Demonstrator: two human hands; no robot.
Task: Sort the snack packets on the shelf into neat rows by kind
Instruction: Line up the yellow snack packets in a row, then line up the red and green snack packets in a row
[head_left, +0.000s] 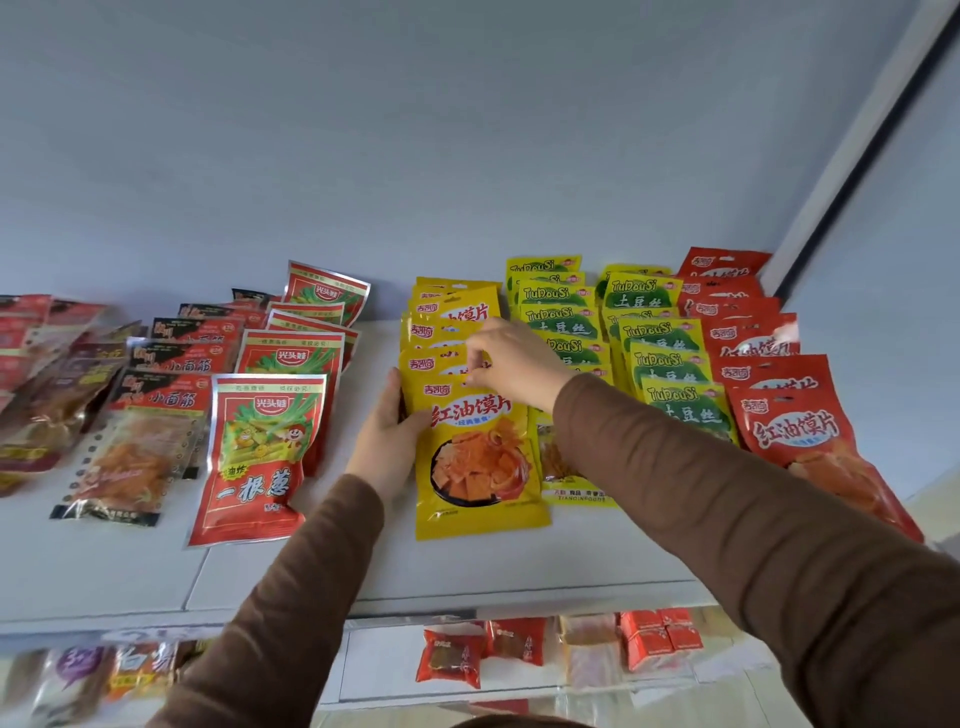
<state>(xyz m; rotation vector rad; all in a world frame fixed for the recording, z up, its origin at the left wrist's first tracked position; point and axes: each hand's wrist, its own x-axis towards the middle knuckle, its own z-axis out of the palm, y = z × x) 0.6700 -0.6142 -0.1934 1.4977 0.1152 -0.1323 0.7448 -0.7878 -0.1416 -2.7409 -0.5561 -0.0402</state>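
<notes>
On the white shelf (156, 566), snack packets lie in overlapping rows running front to back. A row of yellow packets (480, 462) sits in the middle. My left hand (387, 428) presses flat against the left edge of the front yellow packet. My right hand (511, 361) pinches the top of a yellow packet just behind the front one. To the right lie two rows of yellow-green packets (675, 364) and a row of red packets (795, 426). Left of the yellow row are red-and-silver packets (260, 457) and black-topped packets (140, 441).
More dark red packets (36, 384) crowd the far left of the shelf. A lower shelf (379, 670) holds small red packs (452, 657) and boxes (657, 639). A grey wall rises behind the shelf, with a dark strip (857, 156) at the right corner.
</notes>
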